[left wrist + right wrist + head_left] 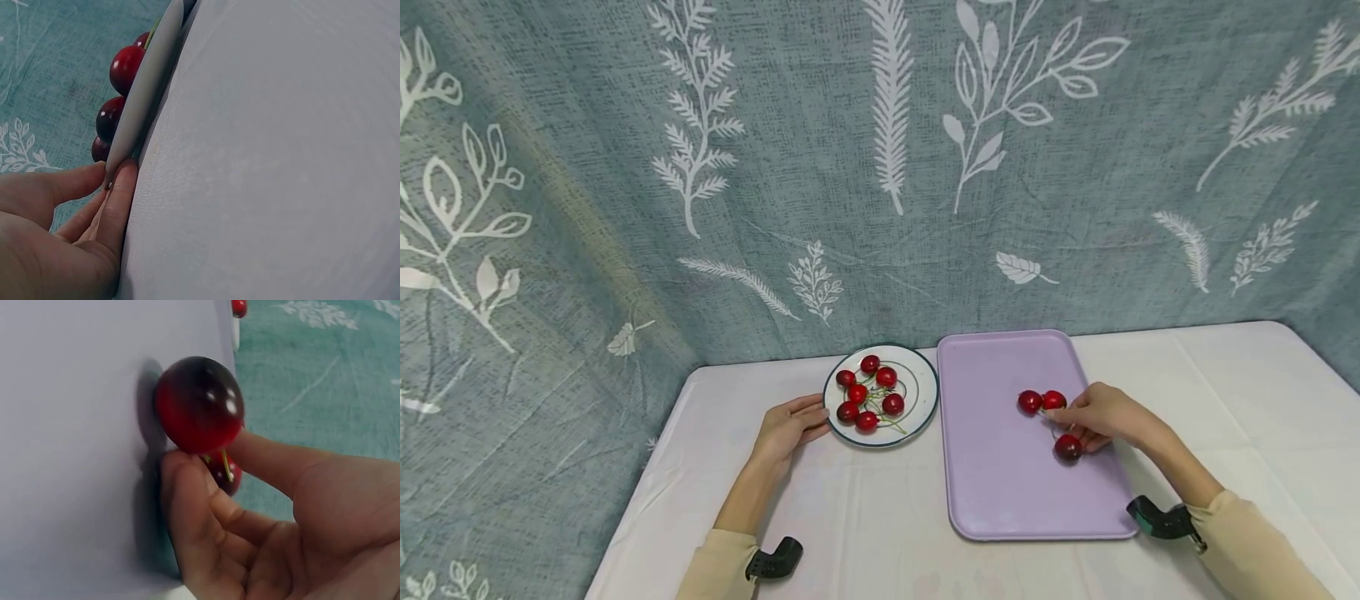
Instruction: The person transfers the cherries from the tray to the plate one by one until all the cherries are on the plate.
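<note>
1. On the left part of the white-covered table (880,525), a white plate (928,396) with a dark rim carries seven red cherries (892,404), some with green stems.
2. At the plate's near-left edge, the left hand (793,427) pinches the rim, thumb above and fingers beneath, as the left wrist view shows.
3. Just beside the plate, to its right, lies a purple tray (1000,492); whether the two touch, I cannot tell.
4. Upon the tray, toward its right side, sit two cherries (1029,402) close together, with a darker cherry (1068,448) nearer the person.
5. Over the tray's right edge reaches the right hand (1105,414), fingers bent and set narrowly about these three; the darker cherry hides the thumb's tip in the right wrist view, so I cannot tell whether a stem is gripped.
6. Behind the table hangs a blue-green cloth (827,150) with white leaf prints.
</note>
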`<move>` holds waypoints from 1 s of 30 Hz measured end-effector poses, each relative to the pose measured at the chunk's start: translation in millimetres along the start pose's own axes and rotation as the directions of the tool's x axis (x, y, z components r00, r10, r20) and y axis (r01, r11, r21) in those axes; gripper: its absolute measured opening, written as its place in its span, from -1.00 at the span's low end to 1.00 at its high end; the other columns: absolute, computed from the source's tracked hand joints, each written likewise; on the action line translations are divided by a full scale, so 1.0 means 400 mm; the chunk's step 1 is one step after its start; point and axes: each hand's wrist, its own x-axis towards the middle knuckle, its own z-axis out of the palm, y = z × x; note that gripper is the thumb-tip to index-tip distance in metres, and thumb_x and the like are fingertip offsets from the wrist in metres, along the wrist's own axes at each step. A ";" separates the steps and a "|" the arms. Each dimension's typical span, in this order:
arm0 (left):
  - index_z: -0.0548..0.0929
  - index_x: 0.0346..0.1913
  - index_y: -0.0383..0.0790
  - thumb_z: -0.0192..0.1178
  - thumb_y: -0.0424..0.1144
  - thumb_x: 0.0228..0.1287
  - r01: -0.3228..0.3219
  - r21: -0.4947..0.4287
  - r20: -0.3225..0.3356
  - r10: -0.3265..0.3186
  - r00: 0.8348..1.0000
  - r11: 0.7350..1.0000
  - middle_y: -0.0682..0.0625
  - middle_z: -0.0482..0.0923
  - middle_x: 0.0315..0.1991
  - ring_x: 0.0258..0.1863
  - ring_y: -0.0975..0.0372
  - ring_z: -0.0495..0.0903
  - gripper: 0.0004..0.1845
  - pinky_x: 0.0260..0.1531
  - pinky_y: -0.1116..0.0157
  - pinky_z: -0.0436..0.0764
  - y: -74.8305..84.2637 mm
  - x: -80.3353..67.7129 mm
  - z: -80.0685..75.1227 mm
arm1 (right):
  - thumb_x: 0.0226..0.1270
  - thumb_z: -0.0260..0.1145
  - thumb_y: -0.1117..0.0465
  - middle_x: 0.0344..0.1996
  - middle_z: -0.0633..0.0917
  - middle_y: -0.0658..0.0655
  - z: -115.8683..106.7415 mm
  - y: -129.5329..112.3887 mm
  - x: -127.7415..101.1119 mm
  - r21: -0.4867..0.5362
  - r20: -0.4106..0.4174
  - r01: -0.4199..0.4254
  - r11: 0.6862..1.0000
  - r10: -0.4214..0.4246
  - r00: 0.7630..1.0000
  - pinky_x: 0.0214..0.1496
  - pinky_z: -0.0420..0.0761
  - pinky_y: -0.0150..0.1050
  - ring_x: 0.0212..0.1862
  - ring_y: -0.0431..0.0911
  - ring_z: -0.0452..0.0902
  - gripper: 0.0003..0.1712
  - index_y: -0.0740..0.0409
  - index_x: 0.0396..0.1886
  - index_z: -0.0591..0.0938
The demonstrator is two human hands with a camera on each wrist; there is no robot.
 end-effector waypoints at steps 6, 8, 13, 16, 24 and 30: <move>0.42 0.29 -0.51 0.14 -0.49 0.36 -0.001 -0.004 0.005 0.001 1.000 1.000 -0.38 0.48 0.21 -0.22 0.30 0.67 -0.55 -0.15 0.38 0.72 -0.004 0.000 -0.001 | 0.27 0.40 -0.01 -0.81 0.50 -0.02 0.020 -0.006 0.007 -0.099 -0.076 -0.018 0.995 0.011 0.997 -0.62 0.63 -0.35 -0.72 -0.21 0.47 -0.53 0.11 -0.74 0.54; 0.42 0.29 -0.51 0.14 -0.49 0.37 -0.002 -0.004 0.005 0.002 1.000 1.000 -0.38 0.48 0.21 -0.22 0.30 0.67 -0.55 -0.15 0.38 0.72 -0.004 0.001 -0.002 | 0.25 0.42 -0.03 -0.81 0.50 -0.02 0.023 -0.008 0.009 -0.114 -0.093 -0.027 0.993 0.016 0.996 -0.63 0.60 -0.37 -0.72 -0.22 0.46 -0.52 0.10 -0.75 0.53; 0.41 0.29 -0.51 0.13 -0.49 0.37 -0.003 -0.002 0.004 0.003 1.000 1.000 -0.38 0.48 0.21 -0.22 0.30 0.67 -0.55 -0.14 0.38 0.72 -0.003 0.000 -0.002 | 0.17 0.46 -0.08 -0.85 0.44 -0.06 0.028 -0.017 0.011 -0.158 -0.124 -0.032 0.987 0.013 0.992 -0.67 0.46 -0.39 -0.73 -0.22 0.41 -0.45 0.04 -0.83 0.46; 0.41 0.29 -0.51 0.14 -0.48 0.37 0.001 0.000 0.004 -0.001 1.000 1.000 -0.38 0.48 0.21 -0.22 0.30 0.67 -0.54 -0.15 0.39 0.72 -0.002 -0.001 -0.002 | 0.13 0.48 -0.12 -0.88 0.35 -0.08 0.031 -0.022 0.014 -0.186 -0.136 -0.035 0.982 0.009 0.991 -0.67 0.32 -0.40 -0.74 -0.22 0.34 -0.40 0.01 -0.86 0.38; 0.42 0.29 -0.50 0.15 -0.49 0.36 0.010 -0.003 -0.002 -0.010 1.000 1.000 -0.37 0.49 0.20 -0.21 0.29 0.68 -0.54 -0.14 0.37 0.72 -0.002 0.003 -0.001 | 0.01 0.55 -0.09 -0.69 0.55 -0.06 0.036 -0.028 0.019 -0.284 -0.178 -0.037 0.958 -0.015 0.984 -0.57 0.35 -0.32 -0.54 -0.15 0.41 -0.61 0.09 -0.65 0.65; 0.43 0.29 -0.50 0.16 -0.49 0.35 0.012 -0.006 -0.004 -0.012 1.000 1.000 -0.36 0.49 0.20 -0.22 0.29 0.68 -0.54 -0.15 0.37 0.73 -0.003 0.009 -0.001 | 0.01 0.55 -0.02 -0.73 0.53 -0.11 0.039 -0.024 0.027 -0.260 -0.174 -0.011 0.965 -0.035 0.984 -0.56 0.31 -0.32 -0.55 -0.17 0.37 -0.66 0.08 -0.68 0.67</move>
